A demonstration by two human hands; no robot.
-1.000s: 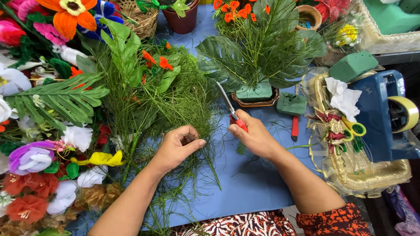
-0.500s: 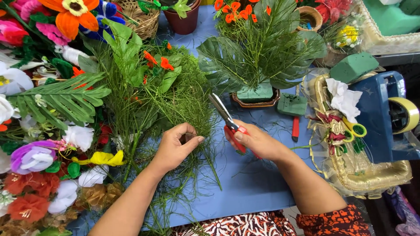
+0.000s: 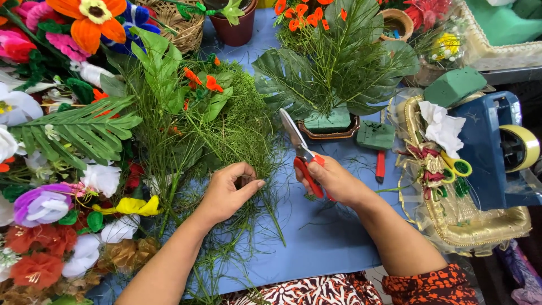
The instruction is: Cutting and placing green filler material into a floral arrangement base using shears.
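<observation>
**A:** What's being held by each hand here?

**B:** A clump of thin green sprigs (image 3: 226, 141) is being pinched by the left hand (image 3: 228, 192), fingers (image 3: 248, 183) curled in narrow around the stems. The sprigs are lying on the blue desk (image 3: 316, 237), left of the middle, spreading toward the far side into the pile of leaves. Red-handled scissors (image 3: 302, 152) are being gripped by the right hand (image 3: 339, 181), fingers wrapped around the handles, blades pointing far and slightly left, just beside the sprigs. Whether the blades are being parted can't really be told.

**A:** How's that greenery likely to be handling?

**B:** Judging by looks, it's being treated as very light and floppy stuff. The strands are wiry, springy and easily tangled, so it's probably best gripped low, where the stems are gathered, not at the feathery tips, which would likely be bent or shed.

**A:** What else is sitting around?

**B:** On the left, fabric flowers (image 3: 42, 203) are being piled up. On the far side, a finished leaf arrangement (image 3: 339, 62) is being propped in green foam. On the right, a gold tray (image 3: 468, 226) and a blue tape dispenser (image 3: 491, 147) are being kept near the edge.
</observation>
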